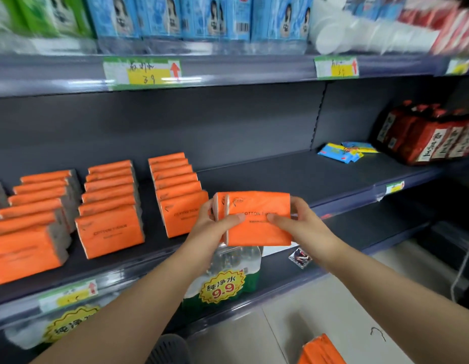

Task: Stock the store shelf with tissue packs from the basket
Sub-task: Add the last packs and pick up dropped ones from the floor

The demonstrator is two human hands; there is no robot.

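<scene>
Left hand [216, 222]: fingers clamped on left end of two orange tissue packs [257, 219].
Right hand [291, 219]: fingers gripped the right end.
Packs: held upright in the air, just in front of the shelf [294, 177] edge, right of the stocked rows [110, 203].

Bright, even indoor light; motion blur across the top shelf [228, 72], wide-angle bowing at edges.

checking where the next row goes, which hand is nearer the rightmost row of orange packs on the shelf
Left. The left hand grips the held packs at their left edge, just right of that rightmost row. The right hand holds their right edge, farther away.
</scene>
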